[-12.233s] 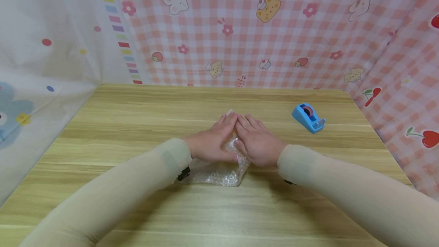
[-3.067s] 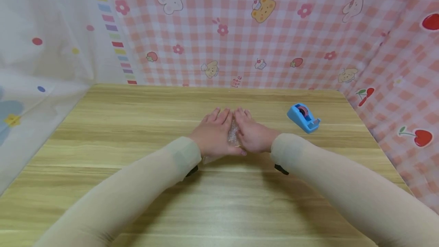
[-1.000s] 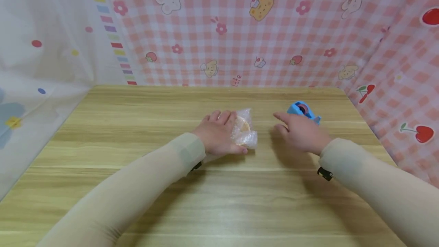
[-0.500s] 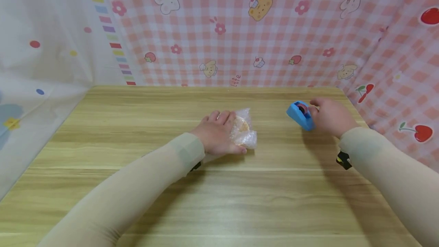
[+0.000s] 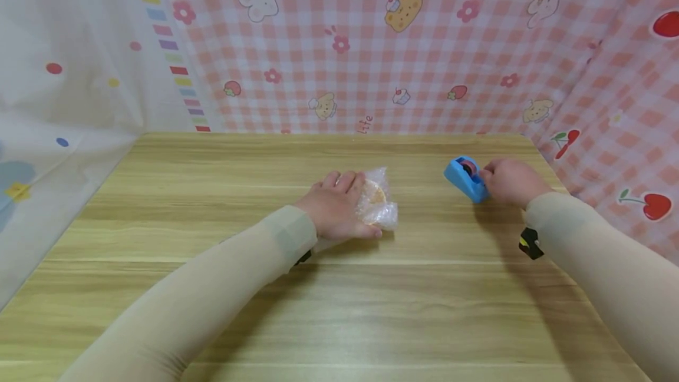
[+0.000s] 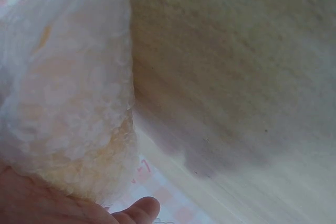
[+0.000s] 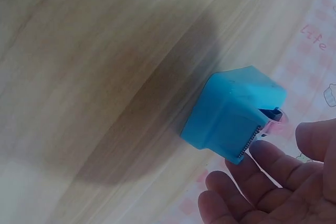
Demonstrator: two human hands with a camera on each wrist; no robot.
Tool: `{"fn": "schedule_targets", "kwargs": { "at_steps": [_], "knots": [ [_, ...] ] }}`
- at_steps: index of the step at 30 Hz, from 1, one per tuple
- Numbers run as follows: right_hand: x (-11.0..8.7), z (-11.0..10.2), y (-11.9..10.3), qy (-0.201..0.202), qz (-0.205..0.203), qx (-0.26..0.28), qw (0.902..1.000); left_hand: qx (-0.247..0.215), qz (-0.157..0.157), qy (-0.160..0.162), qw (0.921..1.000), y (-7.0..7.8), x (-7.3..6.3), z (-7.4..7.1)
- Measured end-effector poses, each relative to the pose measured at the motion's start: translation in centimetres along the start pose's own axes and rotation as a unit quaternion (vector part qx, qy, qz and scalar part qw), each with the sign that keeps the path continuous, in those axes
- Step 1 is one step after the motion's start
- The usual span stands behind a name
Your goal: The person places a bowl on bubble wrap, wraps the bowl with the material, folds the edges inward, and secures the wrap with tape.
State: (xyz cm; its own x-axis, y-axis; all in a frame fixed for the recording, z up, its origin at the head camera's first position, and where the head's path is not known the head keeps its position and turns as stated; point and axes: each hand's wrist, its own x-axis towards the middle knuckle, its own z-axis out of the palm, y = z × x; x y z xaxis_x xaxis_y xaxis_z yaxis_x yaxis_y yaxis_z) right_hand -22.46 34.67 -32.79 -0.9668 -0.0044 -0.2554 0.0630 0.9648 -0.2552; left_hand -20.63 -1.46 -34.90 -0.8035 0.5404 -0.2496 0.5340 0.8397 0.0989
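Note:
A clear bubble-wrap bundle (image 5: 379,214) lies on the table, and a round, yellowish edge shows through its layers. My left hand (image 5: 336,208) rests on the bundle's left part, fingers extended across it and thumb along the near side. The left wrist view shows the bubble wrap (image 6: 73,87) close up above that hand. At the right, my right hand (image 5: 511,181) is at the cutter end of a blue tape dispenser (image 5: 464,180) with a pink roll. In the right wrist view, fingertips touch or nearly touch the toothed edge of the dispenser (image 7: 226,114); the thumb stands apart from them.
The wood-grain table (image 5: 339,323) runs back to a pink checked curtain (image 5: 339,46) with cartoon prints. A white curtain (image 5: 79,99) hangs at the left, and a cherry-print cloth (image 5: 636,152) borders the right edge.
Earlier both hands lay on the bubble wrap, which has become a smaller bundle. My right hand has since moved right to the tape dispenser; the left has stayed on the bundle.

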Motion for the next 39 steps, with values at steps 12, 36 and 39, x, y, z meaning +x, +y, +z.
{"fn": "schedule_targets", "kwargs": {
  "at_steps": [12, 36, 39],
  "knots": [
    [1.2, 0.0, 0.4, -0.019, 0.007, -0.010, 0.9998, 0.004, -0.001, 0.003, 1.0000, 0.0, 0.0, 0.0],
    [1.1, -0.4, -1.3, -0.079, 0.058, 0.183, 0.9781, 0.000, -0.009, -0.002, 1.0000, 0.1, 0.0, 0.0],
    [1.1, -0.6, -1.6, -0.093, 0.063, 0.216, 0.9698, 0.000, -0.009, -0.003, 1.0000, 0.1, 0.0, 0.0]
  ]
}}
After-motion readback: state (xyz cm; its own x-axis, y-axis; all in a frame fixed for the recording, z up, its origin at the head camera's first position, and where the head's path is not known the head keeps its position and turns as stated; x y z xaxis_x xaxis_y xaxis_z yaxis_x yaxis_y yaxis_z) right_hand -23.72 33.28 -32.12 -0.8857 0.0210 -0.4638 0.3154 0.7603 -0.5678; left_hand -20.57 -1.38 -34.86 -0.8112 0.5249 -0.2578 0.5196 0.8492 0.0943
